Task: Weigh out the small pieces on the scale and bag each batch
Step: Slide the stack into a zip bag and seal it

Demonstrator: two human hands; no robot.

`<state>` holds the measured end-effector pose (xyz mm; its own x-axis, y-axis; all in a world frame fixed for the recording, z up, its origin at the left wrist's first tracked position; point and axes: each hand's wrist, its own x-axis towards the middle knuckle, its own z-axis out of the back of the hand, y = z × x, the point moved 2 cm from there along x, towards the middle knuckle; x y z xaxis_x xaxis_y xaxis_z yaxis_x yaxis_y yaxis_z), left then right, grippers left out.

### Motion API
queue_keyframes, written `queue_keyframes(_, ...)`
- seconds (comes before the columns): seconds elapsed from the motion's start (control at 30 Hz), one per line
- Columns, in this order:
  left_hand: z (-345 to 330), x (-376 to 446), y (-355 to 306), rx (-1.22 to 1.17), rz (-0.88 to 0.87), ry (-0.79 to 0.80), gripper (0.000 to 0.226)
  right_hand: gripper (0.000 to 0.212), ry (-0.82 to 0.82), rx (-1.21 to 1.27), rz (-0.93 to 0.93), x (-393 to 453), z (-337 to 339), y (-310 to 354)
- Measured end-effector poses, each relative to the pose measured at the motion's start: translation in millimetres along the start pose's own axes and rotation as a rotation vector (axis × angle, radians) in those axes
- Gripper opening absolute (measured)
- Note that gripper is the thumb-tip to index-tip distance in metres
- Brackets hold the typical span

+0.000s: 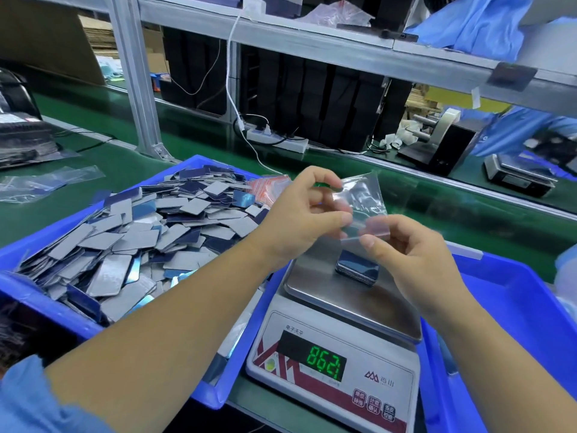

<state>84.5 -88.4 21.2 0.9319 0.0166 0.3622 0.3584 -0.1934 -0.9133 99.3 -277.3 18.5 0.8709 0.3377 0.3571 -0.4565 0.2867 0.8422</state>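
Nearest the lens, at 7 o'clock: a blue sleeve point(28, 398) and a bare forearm reaching up toward centre. Just right of it, at 6 o'clock: a scale point(337, 364) with a steel pan and green digits, apparently 8621, decimal point not legible. On the pan, at centre: 1 small stack of pieces point(357, 271), dark and glossy, squared up, untouched by either hand.

Above the pan, slightly toward 12 o'clock: a clear plastic bag point(363, 198), pinched by both hands. Left hand point(299, 214) closed on the bag's near edge with thumb and fingertips. Right hand point(406, 254) closed on a lower corner or flap, remaining fingers curled. Mouth seemingly being worked apart; opened or not, impossible to tell.

Judged by look: bag thin, limp and slippery, best held at the rim with 2 pinches. Pieces light, stiff, slick-faced and prone to sliding off one another, so best gripped across the stack's short edges.

At 9 o'clock: a blue tray point(18, 260) heaped with loose flat pieces point(131, 239), grey and dark blue. At 3 to 4 o'clock: a 2nd blue tray point(530, 307), contents mostly out of sight.
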Motion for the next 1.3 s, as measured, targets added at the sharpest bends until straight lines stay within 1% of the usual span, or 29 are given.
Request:
queue_keyframes(0.07,-3.6,-1.6,2.9,-0.023,0.044,0.035,0.044,0.016,-0.035,0.061,0.039,0.0,-0.1,2.3)
queue_keyframes(0.17,-3.0,-3.2,3.7,-0.17,0.156,0.086,0.06,0.02,-0.086,0.166,0.053,0.3,3.9,5.8)
queue_keyframes(0.2,-1.0,-3.3,3.6,-0.162,0.188,0.11,0.066,0.02,-0.093,0.182,0.063,0.3,4.8,7.2)
queue_keyframes(0.27,1.0,-4.0,2.8,-0.061,0.241,0.166,0.071,0.02,-0.1,0.203,0.094,-0.8,4.8,8.6)
queue_keyframes(0.3,0.5,-5.1,2.5,-0.003,0.255,0.2,0.067,0.022,-0.095,0.214,0.11,-1.7,4.2,9.8)
queue_keyframes(0.33,-1.1,-6.4,2.9,0.051,0.259,0.238,0.055,0.024,-0.082,0.223,0.126,-2.7,3.4,10.7)
queue_keyframes(0.37,-2.5,-7.7,3.4,0.106,0.25,0.265,0.039,0.026,-0.061,0.228,0.137,-3.4,2.5,11.5)
queue_keyframes(0.43,-3.2,-8.4,3.8,0.195,0.228,0.257,0.011,0.031,-0.02,0.215,0.127,-4.2,1.0,10.8)
queue_keyframes(0.47,-2.1,-8.0,4.1,0.216,0.232,0.246,0.006,0.031,-0.014,0.196,0.108,-4.2,0.7,9.8)
queue_keyframes(0.53,1.1,-7.6,4.4,0.258,0.255,0.259,0.008,0.027,-0.01,0.157,0.072,-3.9,1.0,8.6)
queue_keyframes(0.6,3.8,-8.1,3.1,0.357,0.268,0.301,0.011,0.023,0.011,0.142,0.055,-3.6,2.1,8.1)
queue_keyframes(0.67,6.2,-7.3,1.6,0.405,0.26,0.31,0.013,0.013,0.008,0.119,0.031,-1.4,6.2,6.0)
queue_keyframes(0.7,8.1,-6.6,1.0,0.39,0.267,0.298,0.014,0.007,-0.012,0.053,0.016,0.3,8.8,4.4)
queue_keyframes(0.73,10.5,-6.0,0.4,0.369,0.279,0.284,0.015,0.005,-0.032,-0.065,-0.007,2.1,11.6,1.5)
queue_keyframes(0.8,15.2,-5.4,-0.7,0.347,0.298,0.281,0.017,0.015,-0.01,-0.349,-0.102,3.7,14.5,-6.3)
queue_keyframes(0.87,17.4,-6.3,-1.2,0.358,0.288,0.291,0.015,0.025,0.094,-0.461,-0.232,1.8,12.4,-10.8)
queue_keyframes(0.93,17.2,-7.2,-1.8,0.376,0.271,0.291,0.013,0.031,0.156,-0.475,-0.297,0.3,11.7,-13.2)
queue_keyframes(1.0,16.9,-6.9,-1.7,0.383,0.266,0.274,0.015,0.031,0.187,-0.475,-0.321,1.0,13.1,-12.6)
queue_keyframes(1.17,15.4,-4.3,-1.4,0.421,0.242,0.176,0.037,0.026,0.238,-0.477,-0.345,3.5,12.5,-13.3)
queue_keyframes(1.23,15.3,-4.5,-1.7,0.45,0.252,0.188,0.039,0.027,0.254,-0.455,-0.356,3.0,12.1,-13.8)
queue_keyframes(1.3,14.8,-5.0,-2.2,0.415,0.261,0.225,0.034,0.028,0.266,-0.442,-0.366,2.2,11.7,-13.6)
